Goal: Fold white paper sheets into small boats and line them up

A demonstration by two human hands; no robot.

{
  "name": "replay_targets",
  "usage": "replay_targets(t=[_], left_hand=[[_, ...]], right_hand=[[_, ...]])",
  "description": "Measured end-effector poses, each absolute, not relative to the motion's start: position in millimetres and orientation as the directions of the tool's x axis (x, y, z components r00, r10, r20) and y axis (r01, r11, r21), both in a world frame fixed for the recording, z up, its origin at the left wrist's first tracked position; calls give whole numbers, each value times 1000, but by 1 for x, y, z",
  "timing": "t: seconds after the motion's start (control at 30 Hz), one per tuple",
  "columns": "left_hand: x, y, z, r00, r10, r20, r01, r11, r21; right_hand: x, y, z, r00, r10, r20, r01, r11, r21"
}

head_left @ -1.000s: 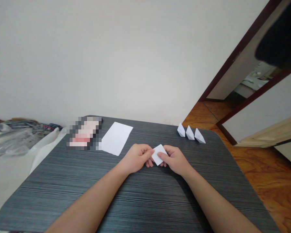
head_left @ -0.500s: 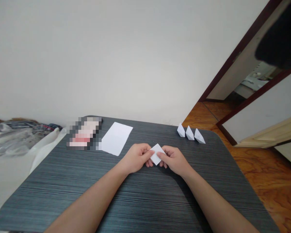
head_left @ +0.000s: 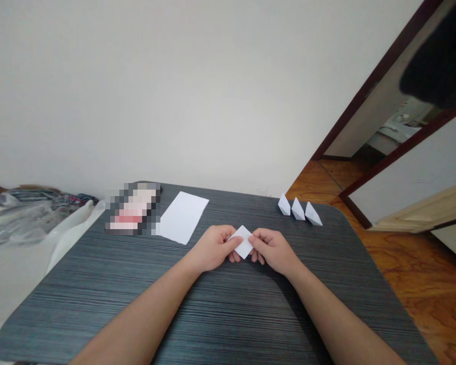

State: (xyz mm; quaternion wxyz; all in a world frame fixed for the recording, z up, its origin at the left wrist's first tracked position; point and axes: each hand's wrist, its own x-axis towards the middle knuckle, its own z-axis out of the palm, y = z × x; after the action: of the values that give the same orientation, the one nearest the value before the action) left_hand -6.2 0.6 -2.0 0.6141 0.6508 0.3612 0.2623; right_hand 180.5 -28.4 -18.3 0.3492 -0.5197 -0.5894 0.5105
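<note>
A small white folded paper (head_left: 243, 243), diamond-shaped, is held between both hands above the dark wood-grain table (head_left: 213, 314). My left hand (head_left: 215, 247) pinches its left corner, thumb on top and fingers curled beneath. At the right corner, my right hand (head_left: 271, 248) grips it the same way, its thumb near the edge. Beyond my left hand lies a stack or sheet of white paper (head_left: 184, 218). Three folded paper boats (head_left: 298, 209) stand in a row at the far right of the table.
A pixelated rectangular object (head_left: 133, 209) lies at the table's far left. Behind the table rises a white wall (head_left: 213, 101). Clear plastic sheeting (head_left: 30, 223) covers things on the left. To the right are a wooden floor (head_left: 399, 253) and a doorway.
My right thumb has slid outward, from the middle of the folded paper toward its right corner. The paper has shifted slightly left; my left hand keeps its place.
</note>
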Motion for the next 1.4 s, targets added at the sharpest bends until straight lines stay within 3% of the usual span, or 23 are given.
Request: replay_targets(t=[0.5, 0.93, 1.4], left_hand=[[-8, 2, -2, 599, 792, -114, 166, 17, 986], [-6, 5, -4, 543, 835, -90, 43, 79, 996], [-6, 6, -6, 544, 833, -100, 54, 85, 995]], right_hand=[[180, -29, -13, -219, 965, -144, 268, -82, -960], [185, -28, -15, -154, 988, -32, 284, 13, -959], [185, -29, -11, -195, 981, -9, 337, 58, -940]])
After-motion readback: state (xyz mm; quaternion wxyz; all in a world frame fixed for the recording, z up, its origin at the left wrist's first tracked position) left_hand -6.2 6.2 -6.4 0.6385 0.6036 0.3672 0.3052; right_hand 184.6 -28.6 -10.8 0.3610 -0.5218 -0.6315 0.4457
